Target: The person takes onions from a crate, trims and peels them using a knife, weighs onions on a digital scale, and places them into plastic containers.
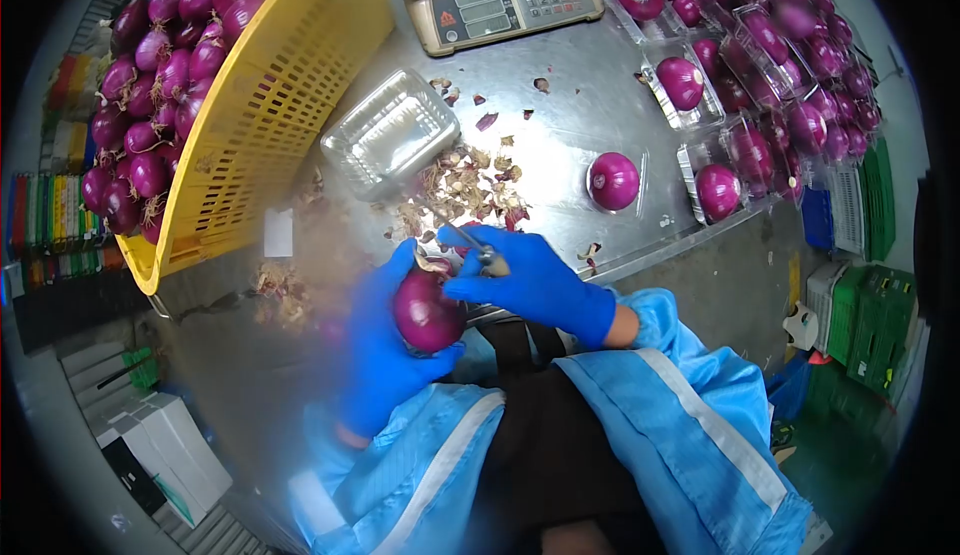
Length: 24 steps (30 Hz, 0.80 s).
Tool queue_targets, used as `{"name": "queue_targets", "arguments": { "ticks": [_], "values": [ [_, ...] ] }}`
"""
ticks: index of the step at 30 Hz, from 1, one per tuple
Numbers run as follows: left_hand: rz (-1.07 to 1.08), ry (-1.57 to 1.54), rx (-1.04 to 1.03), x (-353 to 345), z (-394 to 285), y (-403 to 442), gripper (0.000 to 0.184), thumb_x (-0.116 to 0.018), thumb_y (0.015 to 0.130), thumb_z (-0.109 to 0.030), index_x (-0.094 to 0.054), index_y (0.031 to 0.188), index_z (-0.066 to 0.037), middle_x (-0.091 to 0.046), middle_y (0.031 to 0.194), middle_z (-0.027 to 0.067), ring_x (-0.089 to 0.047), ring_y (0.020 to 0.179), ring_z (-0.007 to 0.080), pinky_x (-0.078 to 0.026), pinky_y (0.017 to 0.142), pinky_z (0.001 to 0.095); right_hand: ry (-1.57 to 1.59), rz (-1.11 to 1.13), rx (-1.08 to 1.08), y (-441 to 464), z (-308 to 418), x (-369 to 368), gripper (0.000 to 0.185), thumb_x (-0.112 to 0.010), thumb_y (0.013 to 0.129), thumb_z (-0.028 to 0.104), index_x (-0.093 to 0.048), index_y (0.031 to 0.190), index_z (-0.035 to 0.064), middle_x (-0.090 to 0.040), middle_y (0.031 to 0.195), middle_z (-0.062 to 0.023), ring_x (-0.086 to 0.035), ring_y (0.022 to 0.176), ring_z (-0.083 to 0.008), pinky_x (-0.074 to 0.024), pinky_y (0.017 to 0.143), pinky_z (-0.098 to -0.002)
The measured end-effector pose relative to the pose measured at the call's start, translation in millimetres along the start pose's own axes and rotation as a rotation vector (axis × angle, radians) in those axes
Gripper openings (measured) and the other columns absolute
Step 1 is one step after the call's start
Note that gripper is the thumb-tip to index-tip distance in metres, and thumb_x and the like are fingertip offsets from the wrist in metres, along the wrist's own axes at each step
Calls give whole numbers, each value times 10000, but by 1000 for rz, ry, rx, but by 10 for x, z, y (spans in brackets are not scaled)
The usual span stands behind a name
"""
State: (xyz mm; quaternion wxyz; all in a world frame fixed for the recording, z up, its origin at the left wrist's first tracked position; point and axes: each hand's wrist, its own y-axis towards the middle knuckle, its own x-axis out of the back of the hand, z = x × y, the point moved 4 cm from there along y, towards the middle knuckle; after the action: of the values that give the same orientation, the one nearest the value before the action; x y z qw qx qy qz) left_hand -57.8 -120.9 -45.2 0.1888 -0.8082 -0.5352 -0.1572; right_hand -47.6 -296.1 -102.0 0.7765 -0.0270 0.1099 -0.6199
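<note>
My left hand (375, 355), in a blue glove, is wrapped round a red onion (428, 313) near the table's front edge. Loose dry skin sticks up at the onion's top. Over the onion's upper right side is my right hand (525, 280), also gloved in blue, its fingers closed on a small knife (488, 258) whose blade points up and left. Onion peelings (475, 185) lie scattered just beyond my hands. Behind them stands an empty clear plastic tray (392, 133). A single red onion (613, 181) sits in a clear tray to the right.
A yellow basket (270, 85) of red onions (150, 105) stands tilted at the left. A scale (503, 5) is at the back of the metal table (560, 120). Several packed onions (765, 65) are piled at the right. Green crates (880, 325) stand beyond the table.
</note>
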Motion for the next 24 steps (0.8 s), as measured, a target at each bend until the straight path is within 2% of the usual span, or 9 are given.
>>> {"name": "queue_targets", "arguments": {
  "ticks": [2,5,9,10,13,17,19,22,24],
  "values": [
    [-2,147,-69,-32,-113,8,995,-852,564,-72,-368,1434,-77,-492,1300,129,-500,1220,272,-435,1029,397,-39,71,10,78,-6,-45,351,-748,827,308,-674,1001,13,-683,822,-68,-625,766,-126,-504,702,-300],
    [-53,195,90,-10,-22,3,936,-843,535,-209,-446,1355,8,-477,1342,148,-513,1200,267,-407,1052,388,-188,81,-15,-5,43,-80,290,-731,839,292,-676,974,41,-675,788,-80,-616,700,-128,-504,654,-306],
    [-264,-361,257,118,499,-30,950,-840,591,-259,-395,1386,11,-508,1316,153,-550,1167,290,-457,1016,374,-342,-56,-99,-141,-22,-31,257,-717,847,280,-674,965,57,-657,746,-101,-617,652,-146,-503,619,-313],
    [-255,-664,308,119,631,-42,882,-812,661,-247,-387,1397,-11,-506,1309,152,-542,1173,280,-468,1009,402,-103,-113,-48,-111,-241,11,317,-736,830,320,-663,1001,64,-661,782,-116,-633,635,-191,-510,613,-327],
    [-157,-1345,422,-28,884,-111,657,-680,867,-215,-364,1417,-46,-493,1309,165,-535,1180,263,-506,978,449,-592,-208,240,-16,-43,203,466,-765,760,418,-638,1065,89,-682,896,-99,-647,635,-236,-524,592,-321],
    [-122,-1725,620,-271,479,-155,599,-642,917,-221,-353,1402,-21,-448,1366,211,-543,1191,271,-560,893,408,-770,44,395,-133,84,168,442,-759,755,409,-634,1105,169,-653,846,-46,-665,695,-230,-512,590,-317],
    [-50,-969,414,-281,348,-152,649,-630,914,-331,-338,1403,-19,-430,1383,217,-528,1206,320,-550,903,436,-921,169,410,-185,217,86,417,-721,767,465,-638,1056,176,-633,808,-33,-654,671,-231,-500,561,-326],
    [-8,-944,447,-328,409,-208,713,-565,926,-465,-308,1409,-8,-421,1382,234,-534,1178,401,-540,918,478,-1003,232,430,-189,201,-13,404,-643,794,541,-627,968,177,-592,756,-34,-623,620,-243,-477,517,-351],
    [-142,-1802,665,-420,358,-238,728,-609,909,-436,-307,1407,1,-434,1365,239,-552,1154,396,-549,909,475,-1042,226,390,-167,154,-21,400,-637,794,543,-622,943,172,-580,749,-41,-614,608,-246,-470,509,-359]
  ]
}}
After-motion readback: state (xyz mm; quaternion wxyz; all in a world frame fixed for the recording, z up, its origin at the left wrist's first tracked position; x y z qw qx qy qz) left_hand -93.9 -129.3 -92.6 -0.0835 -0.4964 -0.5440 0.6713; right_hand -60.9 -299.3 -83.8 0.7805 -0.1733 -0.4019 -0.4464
